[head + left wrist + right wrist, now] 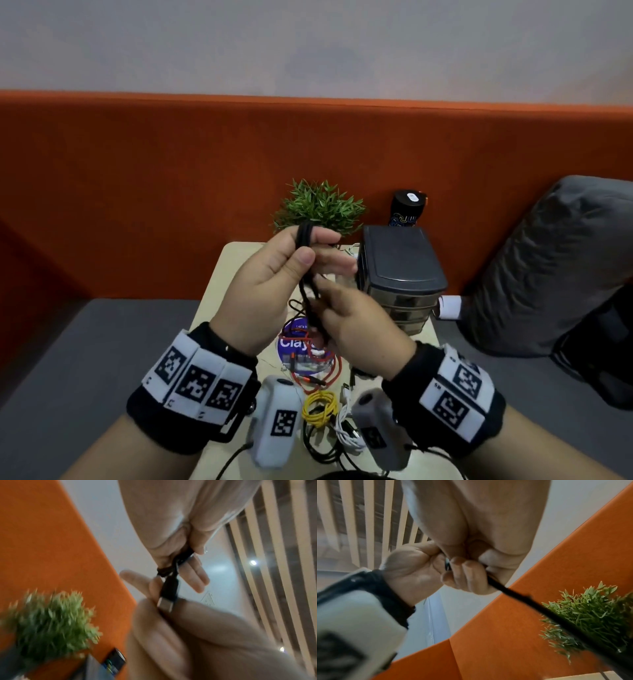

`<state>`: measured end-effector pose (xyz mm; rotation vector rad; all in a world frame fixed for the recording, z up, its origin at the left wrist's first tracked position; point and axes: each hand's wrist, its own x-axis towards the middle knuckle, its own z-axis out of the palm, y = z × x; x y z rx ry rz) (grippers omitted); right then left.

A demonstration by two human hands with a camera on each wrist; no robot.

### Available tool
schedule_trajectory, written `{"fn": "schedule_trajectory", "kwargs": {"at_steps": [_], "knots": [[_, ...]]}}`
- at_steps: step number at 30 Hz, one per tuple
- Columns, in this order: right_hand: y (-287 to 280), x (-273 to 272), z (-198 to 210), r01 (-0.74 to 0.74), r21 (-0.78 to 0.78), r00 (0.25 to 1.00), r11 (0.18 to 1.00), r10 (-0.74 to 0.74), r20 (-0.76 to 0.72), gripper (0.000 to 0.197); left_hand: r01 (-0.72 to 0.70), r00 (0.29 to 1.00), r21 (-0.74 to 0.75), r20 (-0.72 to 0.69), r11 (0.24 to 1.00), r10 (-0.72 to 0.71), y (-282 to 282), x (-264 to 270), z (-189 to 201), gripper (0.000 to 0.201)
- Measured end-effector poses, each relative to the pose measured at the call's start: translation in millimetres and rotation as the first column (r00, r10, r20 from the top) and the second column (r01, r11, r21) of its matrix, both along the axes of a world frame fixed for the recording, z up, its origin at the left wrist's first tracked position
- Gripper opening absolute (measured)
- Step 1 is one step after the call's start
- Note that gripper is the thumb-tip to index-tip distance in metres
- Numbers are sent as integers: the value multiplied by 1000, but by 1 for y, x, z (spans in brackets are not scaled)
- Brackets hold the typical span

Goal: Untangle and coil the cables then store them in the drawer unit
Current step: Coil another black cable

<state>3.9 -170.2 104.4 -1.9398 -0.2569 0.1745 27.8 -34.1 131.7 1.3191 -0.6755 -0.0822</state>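
Observation:
A black cable (308, 291) hangs in folded loops above the small table (233, 270). My left hand (308, 246) holds the top of the loops, draped over the index finger and pinched by the thumb. My right hand (329, 301) grips the lower part of the bundle just below. In the left wrist view the cable's plug (169, 595) lies against my right hand's fingers (154, 622). The right wrist view shows the black cable (522, 599) running away down to the right. The dark drawer unit (400, 270) stands right of my hands, its drawers closed.
On the table near me lie a red cable (337, 370), a coiled yellow cable (320, 407), a white cable (349, 435) and a purple round label (294, 342). A potted plant (318, 209) and a black can (409, 209) stand at the back. A grey cushion (548, 267) lies right.

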Motion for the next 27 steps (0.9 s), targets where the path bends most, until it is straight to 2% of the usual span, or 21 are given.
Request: {"fn": "schedule_trajectory", "kwargs": {"at_steps": [2, 4, 6, 9, 13, 16, 18, 20, 22, 25, 27], "knots": [[-2, -6, 0, -71, -177, 997, 982, 78, 28, 23, -177, 975, 232, 175, 957, 138, 4, 5, -1, 20], [-7, -11, 4, -101, -328, 986, 939, 138, 91, 26, -311, 930, 449, 324, 838, 171, 10, 12, -5, 18], [-14, -13, 13, -78, -339, 977, 937, 140, 163, 15, -322, 924, 572, 362, 754, 120, 17, 19, -13, 19], [-26, -13, 27, -27, -267, 966, 963, 94, 242, 10, -284, 925, 614, 379, 737, 40, 23, 22, -26, 27], [-36, -2, 40, 60, -114, 912, 992, -8, 409, 7, -143, 965, 521, 263, 842, 2, 19, 9, -31, 47], [-36, 8, 43, 119, 29, 845, 992, -117, 522, 3, -43, 977, 519, 199, 854, -72, 15, 2, -20, 33], [-31, 15, 39, 134, 123, 817, 983, -180, 548, 9, 41, 988, 419, 121, 907, -101, 13, -1, -8, 29], [-21, 21, 31, 116, 254, 851, 960, -228, 472, 17, 92, 991, 247, 70, 965, -112, 12, -2, 1, 27], [-8, 21, 24, 86, 385, 941, 919, -202, 273, 22, 97, 993, 103, 63, 990, -104, 12, -1, 5, 31], [9, 14, 7, 59, 342, 998, 938, -62, -3, 30, 41, 997, -35, 64, 999, -38, 14, 3, 8, 37], [15, 4, -1, -31, 291, 994, 956, 60, -91, 25, -49, 996, -61, 66, 997, 53, 17, 8, 10, 35]]}}
